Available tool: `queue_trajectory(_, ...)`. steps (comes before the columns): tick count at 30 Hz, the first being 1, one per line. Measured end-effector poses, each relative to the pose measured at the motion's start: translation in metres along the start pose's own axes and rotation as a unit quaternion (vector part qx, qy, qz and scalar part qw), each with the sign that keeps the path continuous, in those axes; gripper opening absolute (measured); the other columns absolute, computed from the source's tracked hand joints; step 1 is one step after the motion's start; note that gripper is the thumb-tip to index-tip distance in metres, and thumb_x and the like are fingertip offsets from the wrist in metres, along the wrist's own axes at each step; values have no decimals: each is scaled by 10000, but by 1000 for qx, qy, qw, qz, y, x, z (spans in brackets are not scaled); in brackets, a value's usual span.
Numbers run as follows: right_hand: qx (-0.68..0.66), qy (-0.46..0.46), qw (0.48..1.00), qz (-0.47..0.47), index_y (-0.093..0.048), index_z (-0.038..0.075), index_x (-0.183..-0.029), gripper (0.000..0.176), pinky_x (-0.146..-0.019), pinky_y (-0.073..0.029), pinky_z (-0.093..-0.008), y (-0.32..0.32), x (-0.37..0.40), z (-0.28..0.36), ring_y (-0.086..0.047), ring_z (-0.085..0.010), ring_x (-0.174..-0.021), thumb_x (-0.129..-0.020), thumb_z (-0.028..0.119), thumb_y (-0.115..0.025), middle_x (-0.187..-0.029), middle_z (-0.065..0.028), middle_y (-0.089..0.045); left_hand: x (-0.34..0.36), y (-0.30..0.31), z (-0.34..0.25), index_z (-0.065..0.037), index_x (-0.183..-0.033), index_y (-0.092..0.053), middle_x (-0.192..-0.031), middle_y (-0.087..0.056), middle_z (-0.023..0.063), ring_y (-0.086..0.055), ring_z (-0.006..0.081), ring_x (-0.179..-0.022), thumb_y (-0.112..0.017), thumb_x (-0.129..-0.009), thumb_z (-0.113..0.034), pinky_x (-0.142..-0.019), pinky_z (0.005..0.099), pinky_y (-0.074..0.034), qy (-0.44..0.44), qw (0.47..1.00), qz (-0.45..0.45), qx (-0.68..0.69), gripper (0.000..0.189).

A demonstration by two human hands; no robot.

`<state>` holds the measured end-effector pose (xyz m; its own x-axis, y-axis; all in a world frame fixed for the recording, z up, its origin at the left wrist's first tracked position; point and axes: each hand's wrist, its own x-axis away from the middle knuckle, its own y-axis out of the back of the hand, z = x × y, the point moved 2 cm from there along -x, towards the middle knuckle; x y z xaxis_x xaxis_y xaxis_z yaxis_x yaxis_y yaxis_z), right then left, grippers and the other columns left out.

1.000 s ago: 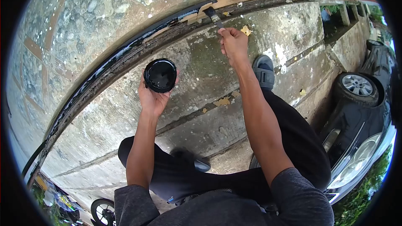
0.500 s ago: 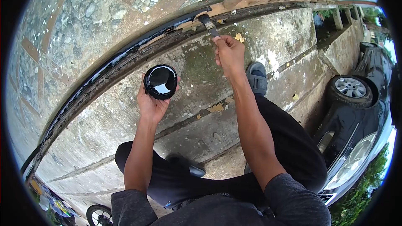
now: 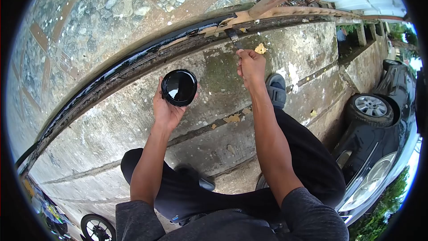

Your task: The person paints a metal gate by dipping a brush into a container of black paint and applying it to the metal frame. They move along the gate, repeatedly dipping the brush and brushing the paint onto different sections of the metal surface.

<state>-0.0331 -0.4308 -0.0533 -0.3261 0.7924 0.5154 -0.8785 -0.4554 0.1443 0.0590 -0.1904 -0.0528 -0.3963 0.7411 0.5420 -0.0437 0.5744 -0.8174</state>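
Concrete paving [image 3: 111, 116]. Black car [image 3: 356, 136], near right. Rail [image 3: 243, 17], far, partly black-coated. Pot [image 3: 179, 88] of black liquid, centre, in our left hand's [image 3: 168, 112] cupped fingers. Brush [image 3: 235, 38] beside the rail, our right hand's [image 3: 253, 68] fingers closed on it; we judge brushwork underway, each stroke needing steady reach.

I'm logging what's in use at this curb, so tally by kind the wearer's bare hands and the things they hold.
Bare hands: 2 (left hand, right hand)
Round container of glossy black liquid: 1
Flat brush with dark bristles: 1
Total: 4
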Motion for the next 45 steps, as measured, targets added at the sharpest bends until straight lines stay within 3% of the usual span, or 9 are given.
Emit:
queue_trajectory(11, 4, 98, 995, -17, -632, -14, -849, 171, -381, -336, -252, 12, 29, 34, -457, -72, -411, -922, 140, -640, -576, 11, -519, 3, -9, 3, 30, -1398, -444, -1360, -542, 243, -616, 409, -1143, -263, -1059, -455, -875, 452, -613, -5, 999, -33, 6, 619)
queue_trajectory(14, 43, 133, 990, 30, -645, -12, -882, 159, -360, -311, -245, 2, 16, 37, -424, -59, -392, -918, 142, -657, -581, 16, -502, -1, 6, 3, 24, -1402, -445, -1364, -540, 243, -615, 416, -1142, -265, -1058, -459, -883, 455, -610, 14, 999, 34, 28, 620)
queue_trajectory(17, 169, 183, 968, -23, -687, -37, -842, 203, -455, -353, -265, 10, -8, 26, -463, -62, -490, -887, 160, -671, -602, 10, -570, 1, -7, 3, 26, -1402, -444, -1370, -535, 246, -616, 417, -1139, -260, -1058, -454, -882, 457, -610, 1, 1000, -18, 7, 619)
queue_trajectory(29, 142, 186, 972, -31, -699, -38, -856, 206, -509, -385, -290, 35, -35, 17, -476, -81, -540, -865, 166, -673, -592, -14, -564, -7, -7, 10, 35, -1396, -446, -1379, -527, 248, -618, 419, -1131, -267, -1060, -427, -862, 463, -615, -6, 1000, -26, 5, 599)
queue_trajectory(33, 307, 230, 923, -16, -709, -23, -895, 227, -583, -473, -339, 31, -34, 10, -626, -207, -573, -852, 197, -677, -635, -123, -641, -10, -6, 15, 32, -1376, -466, -1364, -538, 243, -624, 408, -1118, -280, -1061, -412, -847, 453, -618, -1, 1000, -19, -6, 576)
queue_trajectory(34, 312, 210, 926, -33, -711, -15, -904, 228, -624, -499, -363, 32, -35, 6, -673, -280, -626, -851, 202, -671, -673, -170, -663, -10, -9, 16, 62, -1346, -480, -1268, -599, 255, -640, 391, -1112, -335, -1040, -526, -844, 433, -632, -10, 1000, -4, -4, 678)
queue_trajectory(40, 83, 118, 989, -24, -697, -31, -878, 213, -519, -420, -306, 35, -14, -18, -549, -113, -535, -871, 182, -685, -596, -24, -598, -9, -10, 16, 55, -1356, -469, -1285, -583, 267, -623, 407, -1140, -315, -1041, -532, -888, 441, -616, -8, 1000, -6, 2, 684)
queue_trajectory(43, 77, 82, 994, -4, -614, 1, -943, 126, -371, -307, -241, 28, 1, -21, -383, -45, -420, -940, 126, -634, -595, 47, -462, -11, -10, 17, 47, -1364, -468, -1297, -576, 267, -621, 407, -1143, -295, -1051, -489, -884, 440, -613, 1, 1000, 26, 0, 645)
queue_trajectory(45, 30, 57, 997, 30, -626, -5, -953, 141, -372, -302, -232, 26, 19, -7, -387, -44, -411, -939, 135, -638, -609, 36, -470, -11, -5, 14, 47, -1371, -460, -1336, -556, 253, -616, 412, -1142, -259, -1062, -418, -882, 461, -608, 17, 998, 61, 6, 594)
